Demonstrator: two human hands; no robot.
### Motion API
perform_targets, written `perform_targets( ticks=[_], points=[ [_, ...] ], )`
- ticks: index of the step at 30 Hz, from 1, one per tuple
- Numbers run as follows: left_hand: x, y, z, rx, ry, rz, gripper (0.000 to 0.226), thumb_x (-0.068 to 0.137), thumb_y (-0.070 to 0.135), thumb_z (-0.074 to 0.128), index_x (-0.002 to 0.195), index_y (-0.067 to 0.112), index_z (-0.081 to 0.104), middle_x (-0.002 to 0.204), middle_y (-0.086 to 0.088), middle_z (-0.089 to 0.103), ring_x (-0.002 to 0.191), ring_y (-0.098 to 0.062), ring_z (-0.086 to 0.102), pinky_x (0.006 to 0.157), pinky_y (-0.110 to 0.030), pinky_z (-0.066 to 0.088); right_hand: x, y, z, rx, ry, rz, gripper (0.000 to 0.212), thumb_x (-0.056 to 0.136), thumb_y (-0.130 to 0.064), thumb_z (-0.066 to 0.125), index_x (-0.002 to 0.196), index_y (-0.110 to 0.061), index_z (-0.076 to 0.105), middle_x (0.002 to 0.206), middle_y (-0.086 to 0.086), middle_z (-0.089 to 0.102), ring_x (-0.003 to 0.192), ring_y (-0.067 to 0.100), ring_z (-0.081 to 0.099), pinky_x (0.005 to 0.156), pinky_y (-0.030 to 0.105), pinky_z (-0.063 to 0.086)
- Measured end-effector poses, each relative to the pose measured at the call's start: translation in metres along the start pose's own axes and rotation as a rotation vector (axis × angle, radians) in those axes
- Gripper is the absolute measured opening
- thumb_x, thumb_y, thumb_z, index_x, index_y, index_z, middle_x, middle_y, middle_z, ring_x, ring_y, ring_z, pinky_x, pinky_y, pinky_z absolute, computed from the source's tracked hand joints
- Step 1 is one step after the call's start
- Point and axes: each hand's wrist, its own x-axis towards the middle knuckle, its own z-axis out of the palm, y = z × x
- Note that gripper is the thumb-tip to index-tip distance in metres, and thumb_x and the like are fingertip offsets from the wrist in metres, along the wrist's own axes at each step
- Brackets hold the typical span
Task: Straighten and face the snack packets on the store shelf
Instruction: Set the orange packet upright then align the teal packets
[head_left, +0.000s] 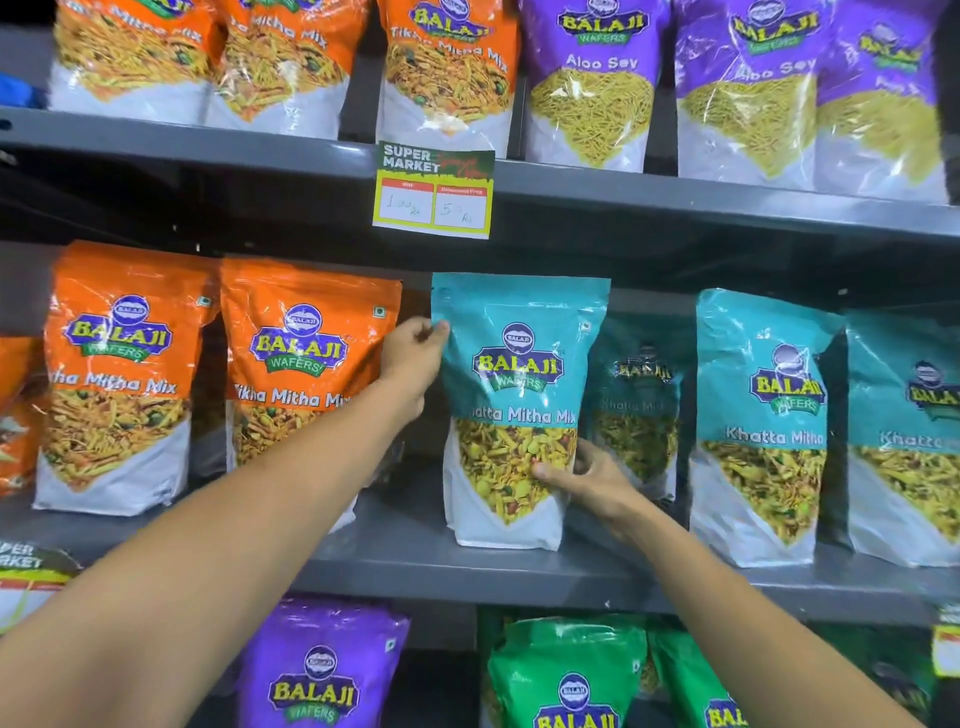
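A teal Khatta Mitha Mix packet (514, 384) stands upright near the front of the middle grey shelf (415, 556), label facing me. My left hand (413, 364) pinches its upper left edge. My right hand (592, 480) grips its lower right side, thumb on the clear window. Another teal packet (639, 400) stands further back in shadow just right of it. Two more teal packets (763, 426) (909, 441) stand to the right. Two orange Tikha Mitha Mix packets (306, 364) (119, 374) stand to the left.
The top shelf holds orange packets (447, 67) and purple Aloo Sev packets (592, 83). A price tag (434, 189) hangs from its front edge. Below are a purple packet (317, 670) and green packets (566, 675). A gap lies between the orange and held packets.
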Motion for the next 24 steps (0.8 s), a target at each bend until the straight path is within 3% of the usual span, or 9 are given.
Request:
perform_targets(
  ticks=[4,6,8,9,11,15,17,21,24],
  points=[
    [0.007,0.002,-0.003,-0.045,-0.008,-0.015,0.021,0.094,0.029,0.056,0.075,0.021,0.060,0.102,-0.004,0.070,0.098,-0.021,0.065,0.092,-0.045,0.054,-0.002,0.001,0.008,-0.011,0.001,-0.022,0.070,0.063,-0.026,0.083,0.123,-0.008,0.052,0.113,0.006,0.069,0.100,0.017,0.067,0.072,0.016,0.054],
    [0.001,-0.005,-0.006,-0.014,-0.069,-0.027,0.023,0.089,0.040,0.060,0.097,0.019,0.064,0.115,-0.003,0.067,0.110,-0.023,0.062,0.096,-0.048,0.051,-0.004,0.000,0.007,0.021,0.002,-0.022,0.071,0.062,-0.026,0.083,0.123,-0.008,0.052,0.115,0.008,0.069,0.102,0.019,0.068,0.074,0.019,0.055],
    [-0.022,-0.014,-0.013,0.074,-0.169,-0.116,0.082,0.070,0.062,0.070,0.132,0.013,0.048,0.132,-0.002,0.056,0.122,-0.026,0.055,0.101,-0.048,0.047,-0.010,0.000,0.004,-0.009,-0.020,-0.034,0.066,0.064,-0.023,0.085,0.120,-0.011,0.053,0.116,0.004,0.068,0.103,0.015,0.066,0.074,0.017,0.054],
    [-0.034,-0.023,-0.018,0.152,-0.221,-0.174,0.107,0.055,0.070,0.075,0.138,0.013,0.039,0.136,-0.003,0.052,0.123,-0.026,0.053,0.102,-0.048,0.046,-0.013,0.001,0.001,-0.045,-0.047,-0.032,0.066,0.062,-0.024,0.087,0.118,-0.015,0.053,0.117,0.002,0.067,0.105,0.014,0.065,0.077,0.017,0.054],
    [-0.055,-0.047,-0.027,0.341,-0.363,-0.221,0.126,0.032,0.071,0.082,0.137,0.016,0.038,0.133,-0.001,0.054,0.119,-0.024,0.055,0.100,-0.045,0.048,-0.019,0.004,-0.003,-0.114,-0.064,-0.020,0.053,0.064,-0.017,0.086,0.107,-0.022,0.055,0.110,-0.002,0.067,0.098,0.006,0.063,0.072,0.012,0.052],
    [-0.065,-0.085,-0.030,0.390,-0.448,-0.214,0.103,0.039,0.054,0.090,0.127,0.021,0.049,0.129,0.001,0.061,0.114,-0.018,0.060,0.097,-0.040,0.052,-0.019,0.010,-0.005,-0.120,-0.057,-0.029,0.041,0.070,-0.004,0.080,0.101,-0.020,0.058,0.100,-0.001,0.069,0.082,-0.001,0.063,0.056,0.005,0.048],
    [-0.062,-0.085,-0.030,0.345,-0.459,-0.209,0.099,0.043,0.049,0.091,0.128,0.020,0.050,0.129,0.001,0.061,0.115,-0.017,0.059,0.099,-0.038,0.051,-0.018,0.008,-0.001,-0.130,-0.046,-0.045,0.042,0.070,-0.005,0.080,0.106,-0.014,0.060,0.101,-0.001,0.069,0.082,-0.002,0.064,0.057,0.006,0.049],
    [-0.060,-0.084,-0.033,0.345,-0.470,-0.204,0.123,0.027,0.063,0.088,0.134,0.019,0.047,0.133,0.000,0.059,0.119,-0.018,0.057,0.100,-0.038,0.050,-0.016,0.011,0.003,-0.170,-0.030,-0.070,0.048,0.072,-0.008,0.080,0.116,-0.005,0.061,0.101,-0.004,0.070,0.076,-0.011,0.066,0.060,0.003,0.048],
    [-0.063,-0.087,-0.032,0.353,-0.447,-0.188,0.098,0.046,0.049,0.090,0.130,0.018,0.049,0.131,0.000,0.060,0.116,-0.017,0.056,0.097,-0.031,0.048,-0.019,0.009,0.004,-0.186,-0.045,-0.078,0.052,0.073,-0.014,0.080,0.120,-0.007,0.060,0.108,0.000,0.070,0.087,-0.005,0.065,0.061,0.002,0.047]
  ],
)
